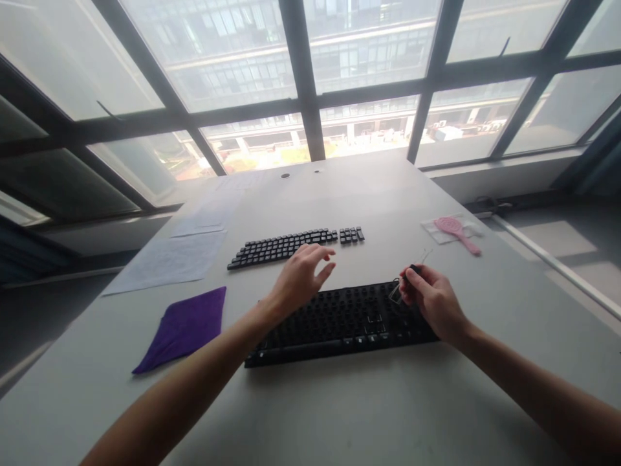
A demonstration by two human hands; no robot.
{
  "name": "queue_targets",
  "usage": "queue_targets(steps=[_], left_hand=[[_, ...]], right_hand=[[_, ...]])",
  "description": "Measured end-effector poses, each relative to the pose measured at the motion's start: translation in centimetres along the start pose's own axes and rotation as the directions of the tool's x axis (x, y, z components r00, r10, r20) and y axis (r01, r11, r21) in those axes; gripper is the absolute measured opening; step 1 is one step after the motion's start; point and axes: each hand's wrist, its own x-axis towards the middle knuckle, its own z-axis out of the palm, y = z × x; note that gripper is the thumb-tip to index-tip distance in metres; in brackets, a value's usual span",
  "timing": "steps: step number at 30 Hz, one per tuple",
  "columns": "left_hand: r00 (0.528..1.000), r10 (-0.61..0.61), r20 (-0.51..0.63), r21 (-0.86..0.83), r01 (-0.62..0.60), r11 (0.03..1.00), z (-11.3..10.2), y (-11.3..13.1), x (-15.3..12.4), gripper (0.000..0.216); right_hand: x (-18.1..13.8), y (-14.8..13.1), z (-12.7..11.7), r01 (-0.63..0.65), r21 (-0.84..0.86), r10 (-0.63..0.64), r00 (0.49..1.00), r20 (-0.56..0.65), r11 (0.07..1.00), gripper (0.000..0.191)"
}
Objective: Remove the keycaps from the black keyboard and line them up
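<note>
A black keyboard (339, 320) lies in front of me, most of its keycaps off, with a few keys left along the near edge. Over its right part, my right hand (439, 304) pinches a wire keycap puller (412, 270) by its dark handle, with thin wire loops sticking out at both ends. My left hand (301, 275) hovers above the keyboard's far edge, fingers apart and holding nothing. Just beyond it, loose black keycaps (272, 251) are laid out in rows, with a smaller group of keycaps (352, 235) to their right.
A purple cloth (187, 327) lies left of the keyboard. Sheets of paper (165, 262) cover the table's left side. At the right, a pink hairbrush-shaped item (456, 232) rests on clear plastic wrapping. The white table (369, 194) reaches toward large windows.
</note>
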Motion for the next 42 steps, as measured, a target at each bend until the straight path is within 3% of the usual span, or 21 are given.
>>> queue_targets(steps=[5, 9, 13, 17, 22, 28, 31, 35, 42], left_hand=[[0.968, 0.079, 0.237, -0.127, -0.050, 0.991, 1.9, 7.6, -2.7, 0.009], [0.954, 0.081, 0.287, -0.139, -0.042, 0.989, 5.1, 10.0, -3.7, 0.007], [0.952, 0.037, 0.305, -0.127, 0.002, 0.992, 7.1, 10.2, -4.2, 0.018], [0.950, 0.034, 0.309, -0.126, 0.006, 0.992, 7.0, 9.3, -4.9, 0.021], [0.950, 0.009, 0.311, -0.171, 0.047, 0.984, 6.5, 9.3, -4.8, 0.017], [0.931, -0.010, 0.365, -0.178, 0.081, 0.981, 7.5, 10.5, -3.6, 0.033], [0.920, -0.048, 0.389, -0.202, 0.136, 0.970, 7.7, 10.2, -3.2, 0.026], [0.934, -0.020, 0.356, -0.242, 0.113, 0.964, 7.7, 9.7, -3.2, 0.022], [0.952, -0.039, 0.302, -0.375, 0.157, 0.914, 7.6, 8.9, -3.7, 0.031]], right_hand=[[0.3, -1.0, -2.6, 0.121, -0.132, -0.133, 0.987, -0.089, 0.984, 0.025], [-0.3, -0.8, -4.9, 0.138, -0.269, -0.169, 0.981, -0.095, 0.953, 0.025], [-0.9, 0.2, -5.9, 0.076, -0.174, -0.101, 0.985, -0.138, 0.982, 0.026], [-1.3, 0.9, -5.1, 0.060, -0.104, -0.073, 0.988, -0.133, 0.993, 0.025], [-1.8, 0.7, -3.6, 0.089, -0.163, -0.103, 0.991, -0.085, 0.983, 0.026], [-2.6, 0.4, -3.3, 0.182, -0.251, -0.205, 0.976, -0.071, 0.951, 0.023], [-3.1, 0.2, -3.1, 0.198, -0.266, -0.209, 0.978, -0.015, 0.944, 0.021], [-3.5, 0.1, -2.4, 0.194, -0.278, -0.191, 0.981, 0.040, 0.941, 0.020], [-2.6, 0.5, -1.1, 0.227, -0.430, -0.127, 0.960, 0.249, 0.874, 0.019]])
